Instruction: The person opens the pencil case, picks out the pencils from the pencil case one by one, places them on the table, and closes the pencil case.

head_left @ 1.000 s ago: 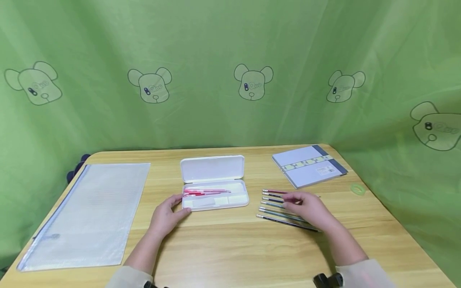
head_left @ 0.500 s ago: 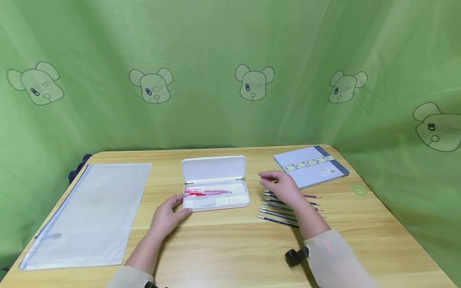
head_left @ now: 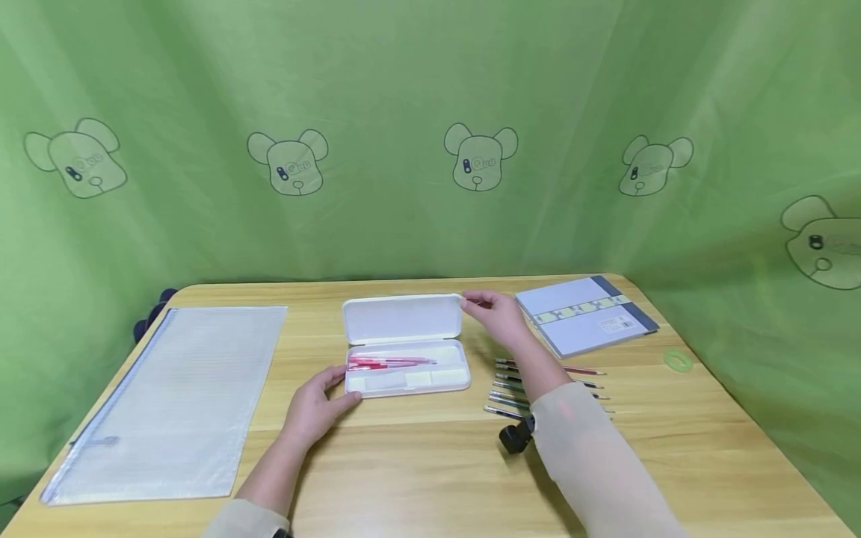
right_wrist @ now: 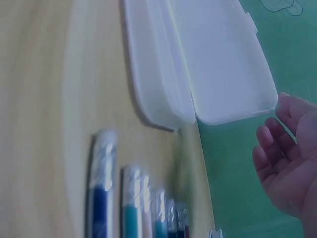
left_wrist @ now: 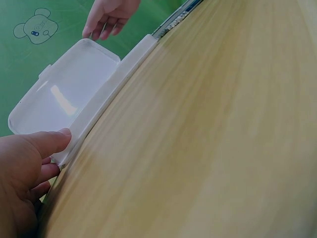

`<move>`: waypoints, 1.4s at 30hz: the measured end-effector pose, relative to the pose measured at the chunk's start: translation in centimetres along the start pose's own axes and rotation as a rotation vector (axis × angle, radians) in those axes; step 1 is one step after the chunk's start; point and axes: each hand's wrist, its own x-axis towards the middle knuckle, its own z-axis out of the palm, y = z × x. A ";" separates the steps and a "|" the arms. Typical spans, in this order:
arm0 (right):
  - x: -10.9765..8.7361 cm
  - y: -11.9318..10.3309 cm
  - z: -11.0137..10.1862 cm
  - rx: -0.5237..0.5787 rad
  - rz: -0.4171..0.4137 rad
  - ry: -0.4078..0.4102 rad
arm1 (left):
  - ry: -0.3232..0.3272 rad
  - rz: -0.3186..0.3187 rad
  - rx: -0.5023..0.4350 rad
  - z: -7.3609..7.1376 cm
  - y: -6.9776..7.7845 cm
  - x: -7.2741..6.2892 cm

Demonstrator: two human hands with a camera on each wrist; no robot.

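An open white pencil case (head_left: 460, 379) lies on the table, lid raised toward the back. Pink-red pens (head_left: 393, 362) and small white pieces lie inside it. My left hand (head_left: 315, 407) grips its left end, thumb at the front corner and fingers along the side. At the upper right corner of the raised lid (head_left: 403, 320) is my right hand (head_left: 494, 314). In the right wrist view, one fingertip of that hand (right_wrist: 292, 158) meets the lid's corner, while the other fingers are loosely bent with nothing in them. Several pencils (head_left: 507, 398) lie side by side under the right forearm, which partly hides them.
A translucent zip folder (head_left: 171, 403) covers the table's left part. Toward the back right lies a light-blue notebook (head_left: 578, 317) with a patterned band. A small green ring (head_left: 677, 360) sits near the right edge. Green curtain (head_left: 403, 209) hangs behind the table.
My right hand has moved from over the pencils, left and back, to the corner of the pencil case lid. The left hand stays at the case's left end. The view has shifted slightly.
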 end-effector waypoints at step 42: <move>-7.2 2.5 1.0 0.033 -0.074 -0.033 | 0.018 -0.007 -0.103 -0.4 0.5 -0.1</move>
